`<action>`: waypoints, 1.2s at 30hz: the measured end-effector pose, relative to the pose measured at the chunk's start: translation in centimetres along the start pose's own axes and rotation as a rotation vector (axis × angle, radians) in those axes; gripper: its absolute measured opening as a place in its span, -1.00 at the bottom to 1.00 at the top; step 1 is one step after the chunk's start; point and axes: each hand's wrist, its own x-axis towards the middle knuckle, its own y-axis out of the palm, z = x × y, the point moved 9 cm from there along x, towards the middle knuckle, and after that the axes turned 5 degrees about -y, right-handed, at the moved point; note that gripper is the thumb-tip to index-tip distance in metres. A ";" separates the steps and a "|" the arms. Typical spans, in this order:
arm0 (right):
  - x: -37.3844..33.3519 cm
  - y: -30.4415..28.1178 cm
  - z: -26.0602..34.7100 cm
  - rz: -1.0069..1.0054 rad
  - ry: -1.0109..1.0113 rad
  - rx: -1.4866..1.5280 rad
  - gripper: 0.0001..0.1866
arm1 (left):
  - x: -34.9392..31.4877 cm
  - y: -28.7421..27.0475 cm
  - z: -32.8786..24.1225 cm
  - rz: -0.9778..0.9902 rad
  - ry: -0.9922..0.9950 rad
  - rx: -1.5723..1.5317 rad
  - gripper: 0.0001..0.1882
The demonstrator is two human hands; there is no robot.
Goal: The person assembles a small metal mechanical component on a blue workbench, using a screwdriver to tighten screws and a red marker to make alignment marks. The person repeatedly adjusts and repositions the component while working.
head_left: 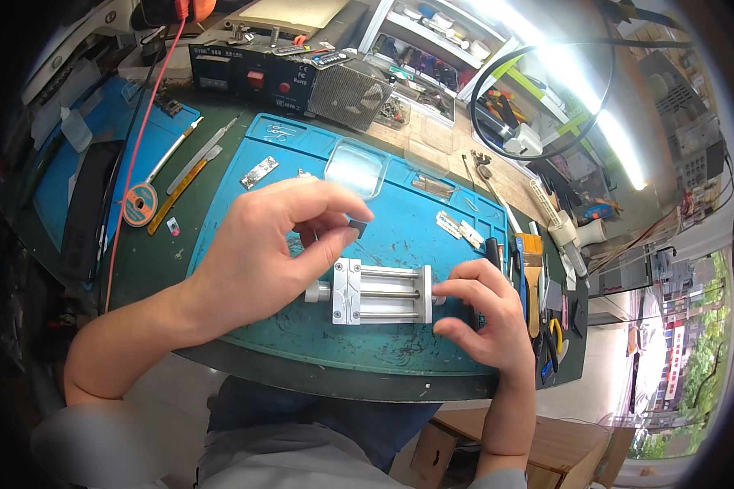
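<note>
My left hand [277,236] is raised over the blue work mat [302,350], pinching a small dark flat square piece [355,228] between thumb and fingertips. Below and right of it lies a silver metal clamp fixture [389,279] with parallel rods between two end blocks. A round knob [316,292] sticks out of its left end. At the other end my right hand [488,314] is beside the end block, thumb and fingers apart. Its index fingertip is at or very close to that block; contact is hard to judge.
Behind the mat's middle stands a clear plastic tray [357,167]. Small metal parts [259,173] lie on the mat. A brush [532,269] and yellow-handled pliers [556,336] are at the right, a solder wire spool [141,204] at the left. A black box unit [253,81] stands at the back.
</note>
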 end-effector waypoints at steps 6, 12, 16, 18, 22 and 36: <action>-0.1 -0.7 -0.2 -0.086 -0.027 -0.073 -0.37 | -1.1 0.3 0.1 0.052 -0.045 -0.043 -0.72; -0.3 -1.7 -0.4 -0.177 -0.024 -0.148 -0.27 | -4.0 0.4 -1.5 0.059 0.028 0.104 -0.69; -0.3 0.1 -0.8 0.029 0.025 -0.200 -0.25 | -5.5 0.6 -1.0 0.062 -0.012 0.121 -0.69; -0.4 -1.2 -1.1 -0.103 0.047 -0.250 -0.25 | -5.8 0.8 -0.8 0.066 0.005 0.113 -0.69; -0.3 -1.0 -0.1 -0.137 -0.036 -0.166 -0.24 | -5.6 1.3 -1.1 0.071 0.011 0.150 -0.69; -0.1 0.2 0.6 0.003 -0.068 -0.199 -0.31 | -5.4 2.1 -2.0 0.016 -0.032 0.256 -0.69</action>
